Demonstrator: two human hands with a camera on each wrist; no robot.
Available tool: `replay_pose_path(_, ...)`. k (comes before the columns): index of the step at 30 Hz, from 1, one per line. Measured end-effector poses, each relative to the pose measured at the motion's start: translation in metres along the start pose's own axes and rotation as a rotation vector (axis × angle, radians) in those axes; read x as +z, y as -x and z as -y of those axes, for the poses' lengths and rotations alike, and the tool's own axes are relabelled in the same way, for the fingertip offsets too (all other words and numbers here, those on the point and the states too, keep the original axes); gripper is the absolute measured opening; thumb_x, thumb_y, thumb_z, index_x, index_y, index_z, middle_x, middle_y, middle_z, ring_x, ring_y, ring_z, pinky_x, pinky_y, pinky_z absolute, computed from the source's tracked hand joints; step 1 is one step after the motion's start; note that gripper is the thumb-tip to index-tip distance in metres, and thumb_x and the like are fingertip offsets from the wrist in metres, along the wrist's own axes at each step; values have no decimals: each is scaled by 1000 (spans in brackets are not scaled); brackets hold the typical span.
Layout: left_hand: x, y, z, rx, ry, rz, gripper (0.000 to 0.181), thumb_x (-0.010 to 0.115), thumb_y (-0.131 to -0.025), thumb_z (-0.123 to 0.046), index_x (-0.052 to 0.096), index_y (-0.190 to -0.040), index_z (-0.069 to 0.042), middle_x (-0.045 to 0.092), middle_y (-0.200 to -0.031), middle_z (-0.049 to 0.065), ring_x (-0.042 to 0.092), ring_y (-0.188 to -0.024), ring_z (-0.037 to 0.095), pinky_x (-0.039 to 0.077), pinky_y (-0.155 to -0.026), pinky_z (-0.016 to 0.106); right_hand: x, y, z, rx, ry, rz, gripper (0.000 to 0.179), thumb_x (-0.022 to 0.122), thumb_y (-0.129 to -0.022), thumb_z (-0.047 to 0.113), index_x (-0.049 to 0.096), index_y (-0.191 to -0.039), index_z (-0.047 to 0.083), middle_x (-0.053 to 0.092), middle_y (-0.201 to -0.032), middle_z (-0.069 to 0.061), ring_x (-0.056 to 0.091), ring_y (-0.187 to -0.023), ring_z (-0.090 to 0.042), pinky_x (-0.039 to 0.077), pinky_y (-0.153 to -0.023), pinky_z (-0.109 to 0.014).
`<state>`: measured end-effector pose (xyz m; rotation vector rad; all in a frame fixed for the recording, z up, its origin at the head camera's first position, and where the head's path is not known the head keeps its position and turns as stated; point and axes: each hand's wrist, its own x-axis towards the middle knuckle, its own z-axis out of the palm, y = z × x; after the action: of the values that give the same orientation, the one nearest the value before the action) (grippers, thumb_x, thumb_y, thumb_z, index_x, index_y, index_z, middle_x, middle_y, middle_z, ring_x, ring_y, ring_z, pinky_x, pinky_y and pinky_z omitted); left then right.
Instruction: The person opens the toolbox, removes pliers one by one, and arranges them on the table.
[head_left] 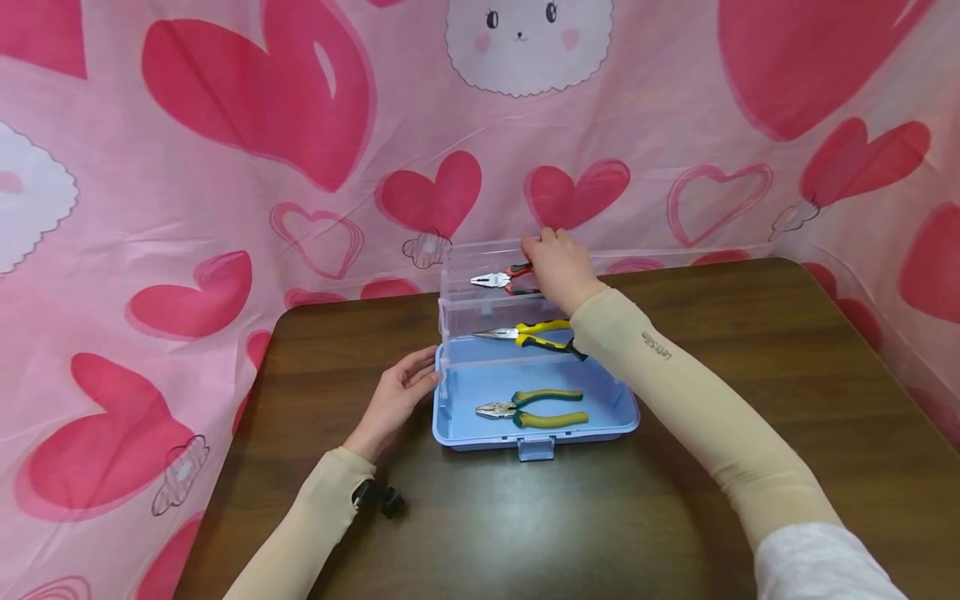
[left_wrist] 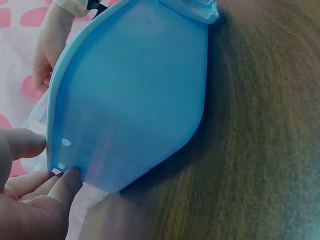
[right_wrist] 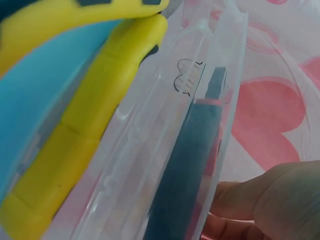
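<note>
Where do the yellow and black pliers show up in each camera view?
Head: the yellow and black pliers lie just right of centre, below mid-height.
Left wrist: not in it.
Right wrist: their large handles cross the left half.
Shared landmark: the blue box, visible in all three.

The left hand (left_wrist: 37,207) touches the blue box (left_wrist: 135,95) on the table (left_wrist: 260,140).

Small dark "Let's Slim" lettering (head_left: 657,345) — on the beige right sleeve (head_left: 701,412), toward its wrist end
</note>
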<state>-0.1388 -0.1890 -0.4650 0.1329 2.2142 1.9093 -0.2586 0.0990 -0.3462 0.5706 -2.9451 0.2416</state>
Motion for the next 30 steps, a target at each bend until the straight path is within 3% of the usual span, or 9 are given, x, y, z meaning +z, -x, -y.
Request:
replay_pose_path(9, 0, 0, -1, 4, -1, 5, 57, 67, -103, -20, 47, -155, -7, 51, -156, 16, 55, -140, 30, 49, -108, 36, -2, 3, -3, -37, -33, -49, 37, 79, -91, 12, 66, -124, 6, 63, -119, -23, 58, -109, -38, 60, -85, -53)
replay_pose_path(18, 0, -2, 0, -3, 5, 4, 57, 68, -103, -22, 47, -155, -8, 51, -156, 14, 55, -140, 29, 49, -108, 35, -13, -1, 0, -158, -25, 57, 43, 85, -89, 28, 71, -125, 9, 63, -121, -16, 57, -113, -33, 54, -96, -49)
replay_pose_path(30, -1, -1, -2, -2, -14, -3, 58, 70, -102, -24, 48, -154, -11, 52, -156, 12, 56, -139, 27, 48, -109, 33, -17, -1, 3, -173, 82, 90, 49, 89, -84, 30, 71, -123, 7, 65, -115, -16, 60, -108, -33, 55, -95, -48)
